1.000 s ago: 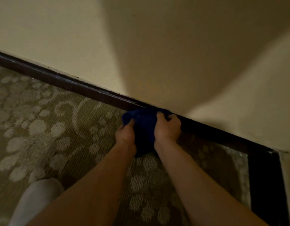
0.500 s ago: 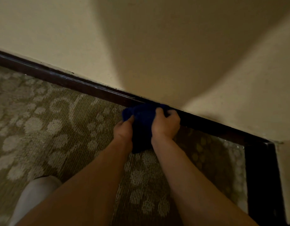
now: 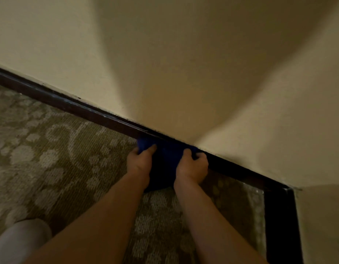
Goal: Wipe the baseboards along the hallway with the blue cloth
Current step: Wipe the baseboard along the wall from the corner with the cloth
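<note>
A dark blue cloth [image 3: 165, 157] is bunched against the dark brown baseboard [image 3: 73, 105] where the cream wall meets the carpet. My left hand [image 3: 139, 162] grips the cloth's left edge, thumb on top. My right hand [image 3: 192, 166] grips its right side, fingers curled into the fabric next to the baseboard. The cloth's lower part hangs dark between my wrists down to the carpet.
The baseboard runs diagonally from upper left to a corner at the right [image 3: 285, 189], then turns toward me along a second wall. Patterned beige carpet [image 3: 50, 159] covers the floor. A light-coloured knee or trouser leg [image 3: 21, 241] shows at the bottom left.
Both hands and the cloth have shifted slightly left along the baseboard. The grip on the cloth is unchanged.
</note>
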Demonstrator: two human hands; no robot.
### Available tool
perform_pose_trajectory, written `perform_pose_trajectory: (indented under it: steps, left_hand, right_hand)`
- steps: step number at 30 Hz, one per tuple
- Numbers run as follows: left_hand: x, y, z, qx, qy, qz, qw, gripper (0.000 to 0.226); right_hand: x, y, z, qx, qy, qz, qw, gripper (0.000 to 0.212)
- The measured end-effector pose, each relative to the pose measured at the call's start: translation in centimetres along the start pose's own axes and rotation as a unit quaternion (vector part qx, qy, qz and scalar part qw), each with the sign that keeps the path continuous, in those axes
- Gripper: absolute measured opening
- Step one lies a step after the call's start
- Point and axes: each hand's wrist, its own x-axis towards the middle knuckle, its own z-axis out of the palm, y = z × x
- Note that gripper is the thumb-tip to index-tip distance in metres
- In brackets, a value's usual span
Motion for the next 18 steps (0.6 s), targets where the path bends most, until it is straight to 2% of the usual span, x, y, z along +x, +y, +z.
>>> perform_pose_trajectory:
  steps: [3,4,6,8,11,14,18]
  left_hand:
    - [-0.1,0.2,-0.1,0.011,0.022,0.033,0.999,0.014]
    - [0.0,0.3,-0.7,0.001,0.036,0.038,0.999,0.017]
    - [0.5,0.6,-1.9,-0.036,0.079,0.04,0.995,0.037]
    - [0.9,0.9,-2.8,-0.052,0.089,0.046,0.994,0.044]
    - [0.7,1.1,-2.3,-0.022,0.049,0.054,0.997,0.037]
    - [0.3,1.5,-1.6,0.031,0.026,0.055,0.998,0.018]
    - [-0.2,2.4,-2.3,0.075,0.048,0.078,0.993,0.011]
  right_hand:
    - [-1.3,-0.4,0.8,-0.01,0.011,-0.002,1.0,0.017]
    - [-1.9,-0.5,1.7,-0.012,-0.011,-0.017,1.0,0.019]
    - [-2.7,-0.8,3.3,-0.026,-0.077,-0.05,0.995,0.023]
    - [-2.7,-0.9,3.8,-0.031,-0.116,-0.056,0.991,0.02]
    - [-1.6,-0.4,2.6,0.007,-0.07,-0.018,0.997,0.017]
    - [-2.1,-0.3,2.3,0.024,-0.018,0.023,0.999,0.022]
    - [-3.1,-1.7,2.6,0.02,-0.072,0.059,0.995,0.038]
